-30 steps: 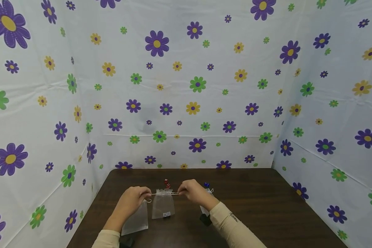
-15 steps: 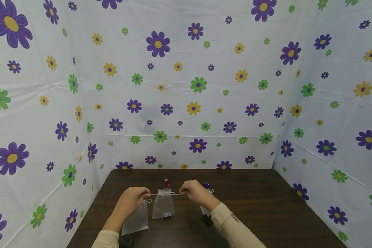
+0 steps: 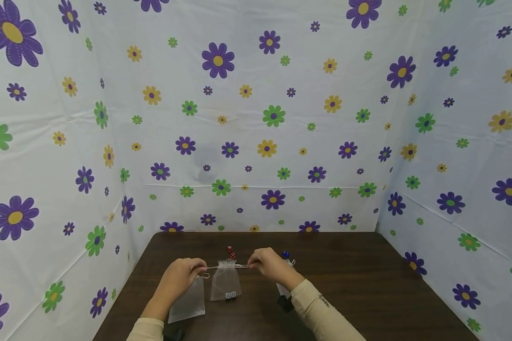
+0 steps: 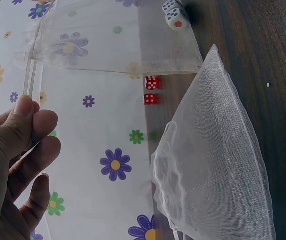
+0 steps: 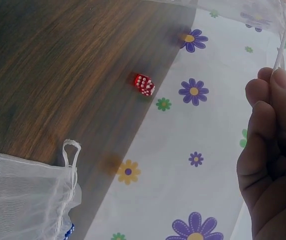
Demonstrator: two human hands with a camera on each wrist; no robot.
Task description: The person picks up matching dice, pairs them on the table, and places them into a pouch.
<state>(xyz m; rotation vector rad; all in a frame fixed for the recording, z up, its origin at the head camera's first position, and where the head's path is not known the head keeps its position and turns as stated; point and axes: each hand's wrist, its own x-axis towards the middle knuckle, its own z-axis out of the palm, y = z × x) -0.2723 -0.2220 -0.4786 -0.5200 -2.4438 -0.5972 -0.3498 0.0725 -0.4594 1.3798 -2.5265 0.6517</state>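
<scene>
A sheer white drawstring bag (image 3: 225, 283) hangs between my hands in the head view, its neck gathered. White dice (image 4: 176, 19) lie at its bottom end. My left hand (image 3: 182, 278) pinches the drawstring loop on the left side between thumb and forefinger. On the other side, my right hand (image 3: 269, 264) pinches the opposite loop (image 5: 279, 57). The cords are stretched straight out from the neck. A second sheer bag (image 4: 218, 155) lies flat beside my left wrist, and a third bag (image 5: 23, 195) is partly hidden by my right hand in the head view.
Two red dice (image 5: 144, 84) sit on the dark wooden table (image 3: 367, 284) behind the middle bag. Blue dice (image 3: 285, 254) lie by the right bag. Flower-printed white cloth (image 3: 256, 118) walls off the table's back and sides.
My hands have drawn slightly apart, each pulling its cord outward. The middle bag's neck has bunched a little narrower.
</scene>
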